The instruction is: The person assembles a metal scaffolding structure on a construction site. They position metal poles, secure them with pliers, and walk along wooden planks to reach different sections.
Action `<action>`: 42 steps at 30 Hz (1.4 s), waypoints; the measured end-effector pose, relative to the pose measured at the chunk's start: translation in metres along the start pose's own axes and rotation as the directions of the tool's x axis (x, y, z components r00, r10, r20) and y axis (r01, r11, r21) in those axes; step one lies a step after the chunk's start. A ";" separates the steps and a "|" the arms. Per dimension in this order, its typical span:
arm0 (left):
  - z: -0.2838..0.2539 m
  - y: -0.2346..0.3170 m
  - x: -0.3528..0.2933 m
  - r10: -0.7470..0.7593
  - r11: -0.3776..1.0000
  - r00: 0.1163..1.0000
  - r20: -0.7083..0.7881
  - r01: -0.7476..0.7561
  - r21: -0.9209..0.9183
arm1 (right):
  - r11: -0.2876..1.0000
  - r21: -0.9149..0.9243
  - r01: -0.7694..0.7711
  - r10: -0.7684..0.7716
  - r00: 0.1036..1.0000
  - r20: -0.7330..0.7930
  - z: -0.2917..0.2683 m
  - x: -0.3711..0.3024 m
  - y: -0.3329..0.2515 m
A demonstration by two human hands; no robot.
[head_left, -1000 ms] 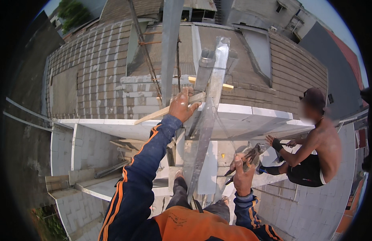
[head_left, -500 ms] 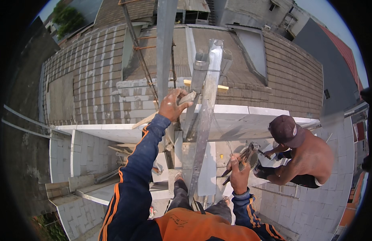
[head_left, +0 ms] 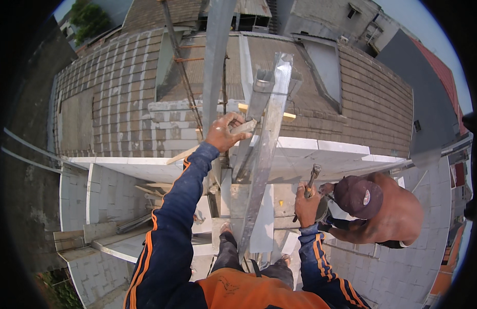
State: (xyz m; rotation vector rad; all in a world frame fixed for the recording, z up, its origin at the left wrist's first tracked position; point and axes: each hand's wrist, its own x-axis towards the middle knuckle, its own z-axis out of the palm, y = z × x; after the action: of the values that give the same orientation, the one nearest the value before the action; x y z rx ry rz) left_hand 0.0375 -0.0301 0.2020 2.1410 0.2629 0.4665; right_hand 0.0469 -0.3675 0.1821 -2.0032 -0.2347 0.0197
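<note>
Head view: just above centre frame, the left hand [head_left: 225, 134] curls thumb and fingers round a wooden strip [head_left: 244, 127] beside the slanting metal beam [head_left: 269, 134]; right of centre, the right hand [head_left: 307, 207] wraps upright pincers [head_left: 314, 175], near a bent, capped co-worker [head_left: 395, 211].

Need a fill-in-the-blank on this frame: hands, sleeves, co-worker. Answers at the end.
1. A wooden strip is gripped by the person's ____ hand.
2. The right hand holds a tool, its head pointing ____ from the person's body.
3. The stripes on the dark blue sleeves are ____.
4. A co-worker bends forward on the picture's ____ side.

Missing words: left; away; orange; right.
</note>
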 end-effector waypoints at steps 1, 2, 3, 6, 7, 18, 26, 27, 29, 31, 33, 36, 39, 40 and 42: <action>0.001 -0.003 0.001 0.002 1.000 1.000 -0.013 -0.002 -0.002 | 1.000 -0.025 0.011 -0.011 1.000 -0.005 0.005 0.009 0.002; 0.001 -0.006 0.002 0.012 1.000 0.999 -0.031 -0.012 -0.008 | 1.000 0.020 0.016 -0.017 0.999 0.040 0.009 0.016 0.003; 0.002 -0.010 0.004 0.019 1.000 0.999 -0.028 -0.019 -0.016 | 0.999 -0.014 0.048 -0.048 0.998 0.029 0.015 0.024 0.004; 0.000 -0.018 0.010 0.026 0.999 1.000 0.017 -0.025 -0.046 | 0.986 -0.075 0.147 -0.145 0.989 0.022 0.034 0.043 0.002; -0.002 -0.020 0.014 0.000 0.999 0.998 0.066 0.003 -0.051 | 0.986 -0.083 0.145 -0.143 0.989 0.030 0.040 0.049 0.001; 0.004 -0.047 0.032 -0.003 0.967 0.969 0.248 0.066 -0.246 | 0.932 0.108 0.347 -0.361 0.915 0.179 0.098 0.099 -0.015; 0.011 -0.047 0.041 0.156 0.785 0.953 0.261 0.041 -0.618 | 0.905 0.246 0.346 -0.412 0.856 0.313 0.116 0.115 -0.025; 0.011 -0.045 0.041 0.162 0.782 0.954 0.252 0.031 -0.623 | 0.906 0.241 0.348 -0.413 0.854 0.318 0.116 0.116 -0.027; 0.012 -0.044 0.041 0.175 0.765 0.958 0.226 0.012 -0.643 | 0.921 0.206 0.330 -0.384 0.859 0.338 0.115 0.118 -0.031; 0.012 -0.044 0.041 0.177 0.754 0.958 0.224 0.015 -0.657 | 0.916 0.220 0.335 -0.392 0.861 0.324 0.116 0.118 -0.033; 0.012 -0.045 0.038 0.133 0.782 0.971 0.200 0.021 -0.623 | 0.944 0.230 0.239 -0.308 0.886 0.346 0.117 0.115 -0.033; 0.013 -0.044 0.029 0.049 0.856 0.995 0.092 0.006 -0.516 | 0.929 0.359 -0.092 -0.071 0.907 0.416 0.122 0.108 -0.032; 0.015 -0.039 0.017 0.042 0.924 0.997 -0.062 -0.063 -0.378 | 0.704 0.567 -0.428 0.081 0.842 0.534 0.130 0.105 -0.033; 0.016 -0.037 0.012 0.052 0.950 0.992 -0.113 -0.084 -0.302 | 0.645 0.589 -0.487 0.088 0.813 0.576 0.131 0.105 -0.033; 0.018 -0.033 0.004 0.096 0.977 0.971 -0.218 -0.134 -0.165 | 0.551 0.617 -0.562 0.072 0.768 0.636 0.134 0.107 -0.033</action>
State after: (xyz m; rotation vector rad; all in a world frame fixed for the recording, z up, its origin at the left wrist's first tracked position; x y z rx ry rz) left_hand 0.0485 -0.0230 0.1672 1.9396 0.2056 0.7568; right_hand 0.1308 -0.2150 0.1637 -1.0500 -0.1499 0.8388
